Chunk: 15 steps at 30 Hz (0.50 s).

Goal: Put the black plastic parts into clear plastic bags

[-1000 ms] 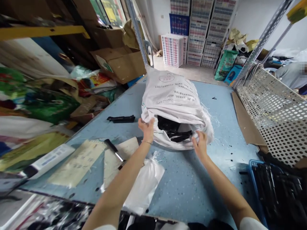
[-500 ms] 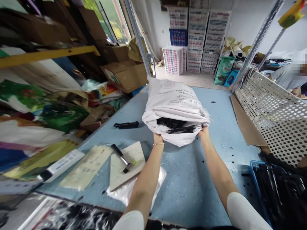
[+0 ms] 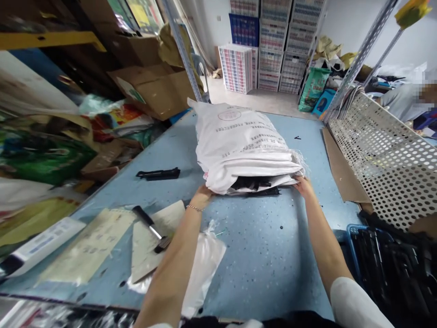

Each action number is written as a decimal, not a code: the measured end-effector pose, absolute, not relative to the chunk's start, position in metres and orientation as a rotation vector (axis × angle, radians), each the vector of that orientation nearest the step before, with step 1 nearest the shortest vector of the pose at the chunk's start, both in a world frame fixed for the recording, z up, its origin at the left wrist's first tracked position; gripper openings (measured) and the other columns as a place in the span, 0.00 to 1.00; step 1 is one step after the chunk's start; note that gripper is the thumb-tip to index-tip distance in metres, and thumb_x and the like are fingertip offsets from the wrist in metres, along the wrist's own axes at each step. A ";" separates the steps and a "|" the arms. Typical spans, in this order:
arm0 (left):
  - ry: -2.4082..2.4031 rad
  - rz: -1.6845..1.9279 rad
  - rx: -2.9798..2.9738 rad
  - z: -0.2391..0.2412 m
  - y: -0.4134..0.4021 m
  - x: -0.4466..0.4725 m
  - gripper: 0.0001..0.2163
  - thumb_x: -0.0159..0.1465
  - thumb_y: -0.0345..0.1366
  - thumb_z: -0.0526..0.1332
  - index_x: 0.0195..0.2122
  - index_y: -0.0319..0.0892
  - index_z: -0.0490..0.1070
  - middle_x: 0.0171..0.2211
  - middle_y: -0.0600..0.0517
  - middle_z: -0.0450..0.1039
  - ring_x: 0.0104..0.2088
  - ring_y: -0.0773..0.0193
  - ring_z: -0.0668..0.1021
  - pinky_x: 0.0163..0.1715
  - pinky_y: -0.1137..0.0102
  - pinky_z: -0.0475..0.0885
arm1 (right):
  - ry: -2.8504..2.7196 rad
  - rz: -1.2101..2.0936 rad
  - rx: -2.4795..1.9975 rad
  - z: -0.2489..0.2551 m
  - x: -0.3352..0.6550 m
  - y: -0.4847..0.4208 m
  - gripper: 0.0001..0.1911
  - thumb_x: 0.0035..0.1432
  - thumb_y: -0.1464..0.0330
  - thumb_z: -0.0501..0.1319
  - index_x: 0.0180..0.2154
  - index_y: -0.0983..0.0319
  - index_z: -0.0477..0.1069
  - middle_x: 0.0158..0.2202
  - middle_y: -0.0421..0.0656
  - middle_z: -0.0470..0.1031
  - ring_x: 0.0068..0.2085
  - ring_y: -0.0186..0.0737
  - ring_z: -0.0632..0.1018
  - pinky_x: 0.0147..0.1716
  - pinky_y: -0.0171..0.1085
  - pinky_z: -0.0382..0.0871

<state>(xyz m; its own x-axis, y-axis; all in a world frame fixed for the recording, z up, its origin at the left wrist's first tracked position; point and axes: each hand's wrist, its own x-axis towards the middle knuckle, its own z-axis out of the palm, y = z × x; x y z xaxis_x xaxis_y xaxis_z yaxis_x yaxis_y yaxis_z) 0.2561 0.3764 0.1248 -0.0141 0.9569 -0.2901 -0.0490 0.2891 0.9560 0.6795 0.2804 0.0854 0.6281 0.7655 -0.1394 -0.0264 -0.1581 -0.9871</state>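
Observation:
A white woven sack (image 3: pixel 239 132) with printed lettering lies on the blue table, its mouth facing me. Inside the mouth show black parts (image 3: pixel 251 183), and one long black piece sticks out at the lower edge. My left hand (image 3: pixel 204 195), with a beaded bracelet at the wrist, grips the sack's near left corner; its fingertips are hidden under the cloth. At the frayed near right corner, my right hand (image 3: pixel 303 186) is closed on the cloth. Left of the sack lies a separate black part (image 3: pixel 159 174).
A hammer (image 3: pixel 152 228) rests on a pale board (image 3: pixel 143 246) over a plastic bag (image 3: pixel 208 259). On the right stand a blue basket (image 3: pixel 351 246) of black parts and a perforated panel (image 3: pixel 389 159). Stacked crates (image 3: pixel 269 59) stand behind; another person (image 3: pixel 398 102) sits far right.
The sack's mouth has dropped lower and flattened, with a long black piece now out beneath its edge. My hands have spread farther apart, still on the corners. The view has shifted.

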 end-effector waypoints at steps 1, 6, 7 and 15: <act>1.382 1.066 0.967 0.126 0.368 0.248 0.21 0.54 0.26 0.67 0.50 0.41 0.70 0.51 0.41 0.76 0.59 0.42 0.75 0.57 0.46 0.73 | -0.665 0.739 -1.626 0.089 0.684 0.272 0.14 0.50 0.57 0.64 0.35 0.58 0.67 0.28 0.38 0.72 0.32 0.39 0.76 0.37 0.42 0.77; 1.458 1.295 1.681 0.138 0.323 0.254 0.24 0.59 0.29 0.63 0.58 0.44 0.69 0.66 0.42 0.64 0.70 0.48 0.62 0.70 0.48 0.56 | -0.978 0.584 -1.748 0.099 0.661 0.246 0.16 0.59 0.55 0.59 0.42 0.60 0.71 0.38 0.44 0.76 0.42 0.44 0.76 0.46 0.45 0.74; 1.322 1.171 2.033 0.141 0.320 0.265 0.22 0.61 0.32 0.63 0.58 0.45 0.71 0.66 0.44 0.66 0.70 0.47 0.63 0.71 0.48 0.55 | -1.074 0.595 -1.761 0.098 0.645 0.246 0.16 0.58 0.56 0.61 0.42 0.60 0.73 0.40 0.45 0.77 0.45 0.46 0.77 0.49 0.46 0.73; 1.284 0.219 2.771 0.161 0.402 0.322 0.28 0.70 0.35 0.55 0.71 0.40 0.59 0.75 0.41 0.50 0.73 0.40 0.54 0.71 0.42 0.41 | -1.505 0.591 -1.955 0.093 0.557 0.217 0.23 0.53 0.68 0.71 0.51 0.62 0.73 0.56 0.56 0.73 0.60 0.58 0.69 0.60 0.52 0.61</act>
